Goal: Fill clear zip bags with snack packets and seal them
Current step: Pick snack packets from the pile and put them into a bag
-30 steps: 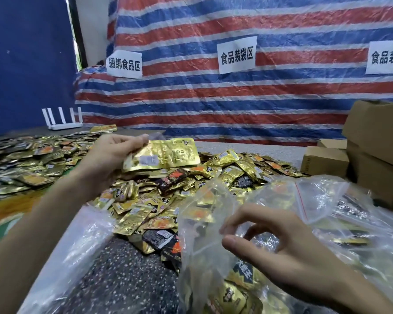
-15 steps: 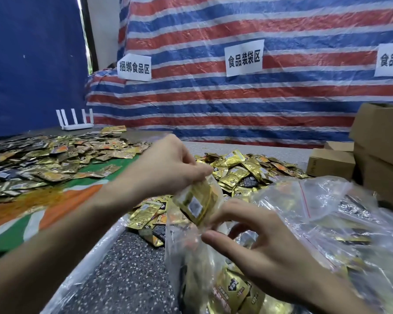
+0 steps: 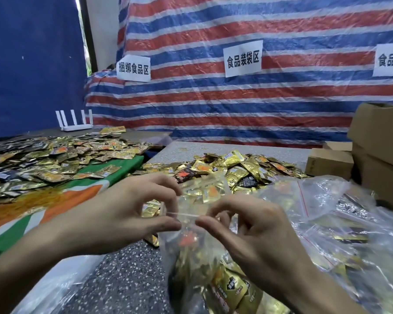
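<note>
A clear zip bag point(image 3: 197, 252) stuffed with gold snack packets stands upright in front of me. My left hand point(image 3: 123, 211) pinches the bag's zip strip at its left end. My right hand point(image 3: 254, 232) pinches the same strip just to the right, thumb and forefinger on the top edge. A heap of loose gold and black snack packets point(image 3: 236, 171) lies on the speckled table point(image 3: 127, 279) behind the bag.
Filled clear bags point(image 3: 340, 223) pile up at the right. Cardboard boxes point(image 3: 381, 150) stand at the far right. More packets point(image 3: 43, 159) cover a green and orange cloth at the left. A white router point(image 3: 75, 123) sits at the back left before a striped tarp.
My left hand carried a gold packet from the heap down into the bag's mouth and let it go. Both hands now pinch the bag's top edge.
</note>
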{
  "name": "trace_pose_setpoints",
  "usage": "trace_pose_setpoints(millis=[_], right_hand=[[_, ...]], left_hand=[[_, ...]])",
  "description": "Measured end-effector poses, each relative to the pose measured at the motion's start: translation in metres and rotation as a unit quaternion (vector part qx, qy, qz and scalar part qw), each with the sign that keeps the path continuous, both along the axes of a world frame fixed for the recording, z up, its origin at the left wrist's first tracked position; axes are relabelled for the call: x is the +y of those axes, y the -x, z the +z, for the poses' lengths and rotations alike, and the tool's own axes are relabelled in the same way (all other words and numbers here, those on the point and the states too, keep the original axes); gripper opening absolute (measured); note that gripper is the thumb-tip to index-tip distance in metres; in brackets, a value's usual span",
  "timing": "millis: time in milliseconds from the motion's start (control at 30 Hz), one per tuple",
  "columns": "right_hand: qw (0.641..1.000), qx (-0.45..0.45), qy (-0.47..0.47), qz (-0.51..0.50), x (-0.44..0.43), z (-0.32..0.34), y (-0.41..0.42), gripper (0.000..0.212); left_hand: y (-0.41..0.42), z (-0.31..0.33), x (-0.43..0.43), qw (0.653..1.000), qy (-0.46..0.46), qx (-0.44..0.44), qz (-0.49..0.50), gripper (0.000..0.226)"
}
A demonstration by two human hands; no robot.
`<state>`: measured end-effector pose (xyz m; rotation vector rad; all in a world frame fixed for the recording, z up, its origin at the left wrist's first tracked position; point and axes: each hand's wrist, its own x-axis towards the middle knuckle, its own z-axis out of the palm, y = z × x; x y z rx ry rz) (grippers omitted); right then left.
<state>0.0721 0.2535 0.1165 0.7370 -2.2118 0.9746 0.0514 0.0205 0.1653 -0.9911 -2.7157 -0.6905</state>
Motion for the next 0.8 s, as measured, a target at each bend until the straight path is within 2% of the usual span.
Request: trace_pose_setpoints(millis=[100,167,233,333,433,500,600,667,733,800], right_hand=[[0.990,-0.023,-0.135,-0.021,0.001,0.007,0.004,0.040],[0.971,-0.055,-0.224,-0.056,0.002,0.011,0.011,0.043],[0.954,-0.096,-0.271,-0.080,0.005,0.014,0.022,0.035],[0.966,-0.144,-0.215,-0.023,0.008,0.015,0.032,0.012],[0.974,-0.158,-0.159,0.043,0.007,0.015,0.037,0.007],[0.976,-0.160,-0.122,0.080,0.007,0.016,0.037,0.008],[0.980,-0.157,-0.062,0.101,0.008,0.020,0.037,0.015],[0.981,-0.155,-0.049,0.108,0.010,0.021,0.037,0.013],[0.979,-0.160,-0.055,0.111,0.013,0.022,0.038,0.002],[0.980,-0.166,-0.045,0.103,0.017,0.022,0.040,0.018]], left_hand=[[0.002,-0.006,-0.017,0.998,-0.005,0.056,-0.011,0.019],[0.004,-0.009,-0.028,0.996,-0.001,0.086,-0.023,0.017],[0.005,-0.011,-0.037,0.996,-0.004,0.083,-0.020,0.013],[0.008,-0.010,-0.052,0.997,-0.035,0.065,0.001,0.007],[0.011,-0.011,-0.061,0.996,-0.088,0.013,0.007,0.006],[0.013,-0.012,-0.067,0.994,-0.102,-0.030,-0.003,0.001],[0.013,-0.013,-0.075,0.991,-0.105,-0.081,-0.022,0.013],[0.012,-0.015,-0.076,0.987,-0.141,-0.079,-0.015,0.016],[0.012,-0.021,-0.072,0.977,-0.204,-0.051,0.017,0.018],[0.013,-0.026,-0.070,0.960,-0.272,-0.046,0.056,0.028]])
